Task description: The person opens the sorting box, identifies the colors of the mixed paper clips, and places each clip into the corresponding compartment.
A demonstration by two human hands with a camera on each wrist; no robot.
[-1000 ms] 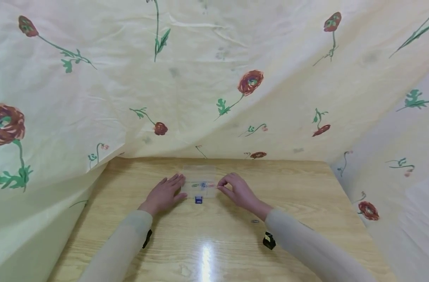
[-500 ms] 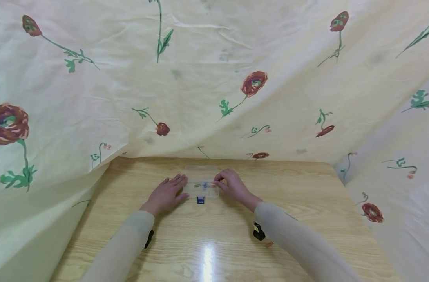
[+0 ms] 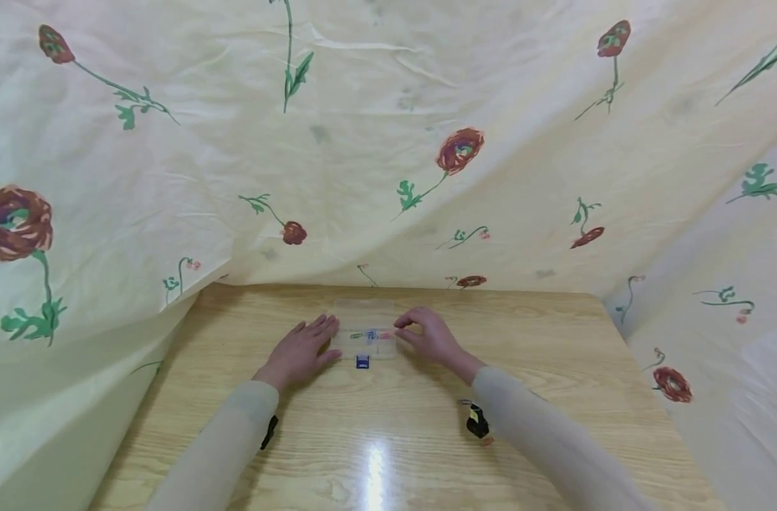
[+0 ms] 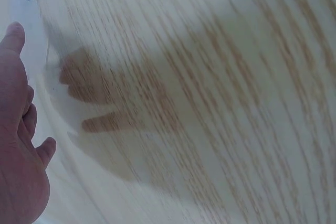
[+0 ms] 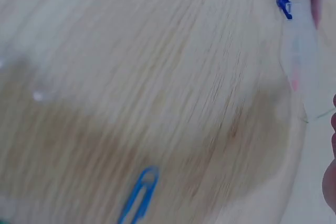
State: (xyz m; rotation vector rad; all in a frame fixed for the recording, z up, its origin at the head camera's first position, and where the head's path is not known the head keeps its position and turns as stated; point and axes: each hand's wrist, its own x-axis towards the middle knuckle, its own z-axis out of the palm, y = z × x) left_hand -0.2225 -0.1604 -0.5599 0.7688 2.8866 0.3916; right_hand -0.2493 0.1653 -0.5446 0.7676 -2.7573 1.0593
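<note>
A clear plastic box (image 3: pixel 346 350) with a blue latch (image 3: pixel 362 362) lies at the far middle of the table, its transparent lid (image 3: pixel 364 309) folded back behind it. Inside, in a row of compartments, are a green paper clip (image 3: pixel 357 336), blue paper clips (image 3: pixel 372 336) and a pink paper clip (image 3: pixel 385 335). My left hand (image 3: pixel 303 353) rests palm down at the box's left side, fingers straight, thumb by the front corner. My right hand (image 3: pixel 431 336) is at the right edge, fingers loosely bent, thumb and forefinger tips apart with nothing visible between them.
A blue paper clip (image 5: pixel 139 195) lies on the wooden table in the right wrist view. A reddish paper clip (image 3: pixel 487 441) lies by the right forearm, near the black wrist camera (image 3: pixel 477 421). Flowered cloth (image 3: pixel 375 156) hangs behind and at both sides.
My right hand went from a pinch beside the box to over its right-hand compartment, then drew back slightly right with its fingertips parting. The left hand stayed on the box.
</note>
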